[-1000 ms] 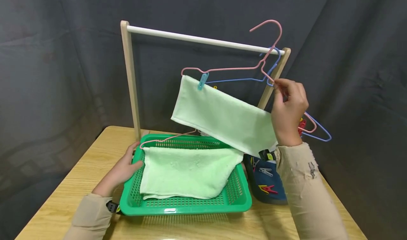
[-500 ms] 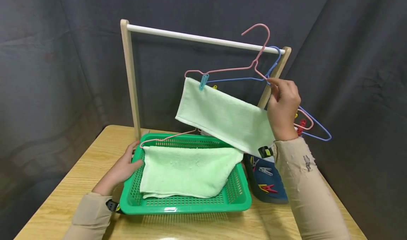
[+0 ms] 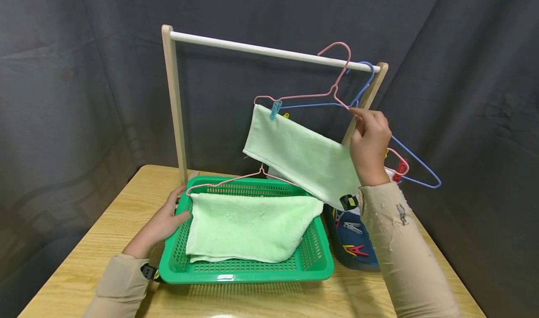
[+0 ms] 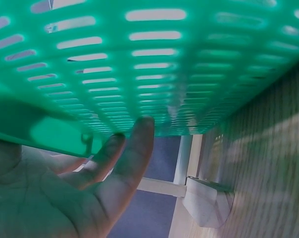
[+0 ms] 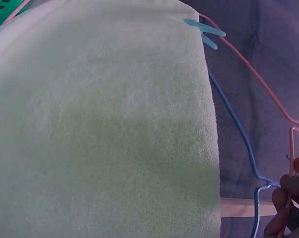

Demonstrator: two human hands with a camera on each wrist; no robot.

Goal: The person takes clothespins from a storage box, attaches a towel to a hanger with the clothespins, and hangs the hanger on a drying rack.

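Observation:
In the head view, my right hand (image 3: pixel 370 142) pinches a pink wire hanger (image 3: pixel 303 96) by its sloping shoulder. A folded pale green towel (image 3: pixel 301 154) hangs from it at a slant, with a light-blue clothespin (image 3: pixel 275 110) at the left end. The hanger's hook overlaps the white bar (image 3: pixel 252 49) of a wooden rack. My left hand (image 3: pixel 166 220) holds the left rim of a green basket (image 3: pixel 252 277), thumb over the edge, fingers (image 4: pixel 134 153) along the outer wall. Another pale green towel (image 3: pixel 248 227) on a pink hanger (image 3: pixel 223 182) lies in the basket.
A blue hanger (image 3: pixel 311 105) hangs at the bar's right end, with a red clothespin (image 3: pixel 401 170) low on its right side. Right of the basket stands a dark tray (image 3: pixel 353 262) with several clothespins, partly hidden by my right arm. A dark curtain hangs behind.
My right hand has moved left with the hanger and towel. The hook has dropped from above the bar to overlapping it. My left hand stays on the basket rim.

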